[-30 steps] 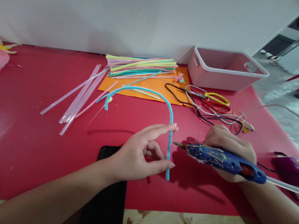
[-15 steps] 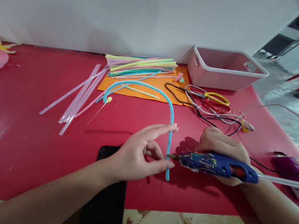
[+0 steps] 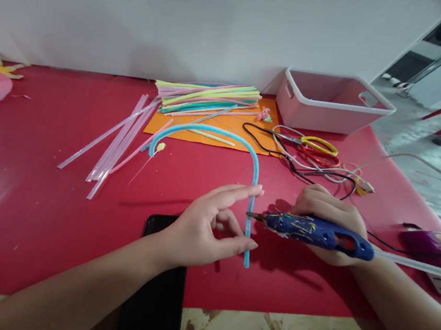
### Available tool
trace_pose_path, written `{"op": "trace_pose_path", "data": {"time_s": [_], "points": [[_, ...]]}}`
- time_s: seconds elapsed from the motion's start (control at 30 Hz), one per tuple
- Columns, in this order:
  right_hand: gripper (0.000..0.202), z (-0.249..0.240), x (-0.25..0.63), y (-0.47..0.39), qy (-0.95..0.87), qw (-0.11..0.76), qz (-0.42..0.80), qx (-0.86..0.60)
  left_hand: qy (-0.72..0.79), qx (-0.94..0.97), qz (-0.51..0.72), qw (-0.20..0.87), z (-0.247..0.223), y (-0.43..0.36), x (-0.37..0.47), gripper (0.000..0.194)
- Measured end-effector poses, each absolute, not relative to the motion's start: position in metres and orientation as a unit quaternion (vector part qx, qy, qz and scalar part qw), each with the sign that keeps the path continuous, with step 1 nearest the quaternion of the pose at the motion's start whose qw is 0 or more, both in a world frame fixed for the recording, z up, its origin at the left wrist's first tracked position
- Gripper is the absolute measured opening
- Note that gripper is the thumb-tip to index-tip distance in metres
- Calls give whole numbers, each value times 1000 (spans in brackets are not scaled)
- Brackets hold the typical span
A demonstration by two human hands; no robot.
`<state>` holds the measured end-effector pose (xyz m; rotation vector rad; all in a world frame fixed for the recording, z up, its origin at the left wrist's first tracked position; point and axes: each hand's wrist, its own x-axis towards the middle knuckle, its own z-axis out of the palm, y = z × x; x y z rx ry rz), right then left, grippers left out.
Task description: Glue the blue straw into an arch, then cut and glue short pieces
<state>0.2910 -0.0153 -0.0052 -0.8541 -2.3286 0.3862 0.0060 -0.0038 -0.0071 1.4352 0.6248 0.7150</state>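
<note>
The pipe cleaner is looking soft and fuzzy; the glue gun is showing smooth plastic (its front is wearing a rough crust). Far right, the box is looking matt plastic; left, strips are shining glossily; near, wood is showing.

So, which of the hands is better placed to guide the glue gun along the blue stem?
Probably the right hand: it grips the glue gun, whose nozzle is at the blue stem. The left hand is occupied holding that stem.
</note>
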Motion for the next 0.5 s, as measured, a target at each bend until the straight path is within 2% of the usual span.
{"op": "trace_pose_path", "data": {"time_s": [0.5], "points": [[16, -4, 290, -14, -876, 312, 113, -351, 284, 617, 283, 678, -5, -2, 6, 76]]}}
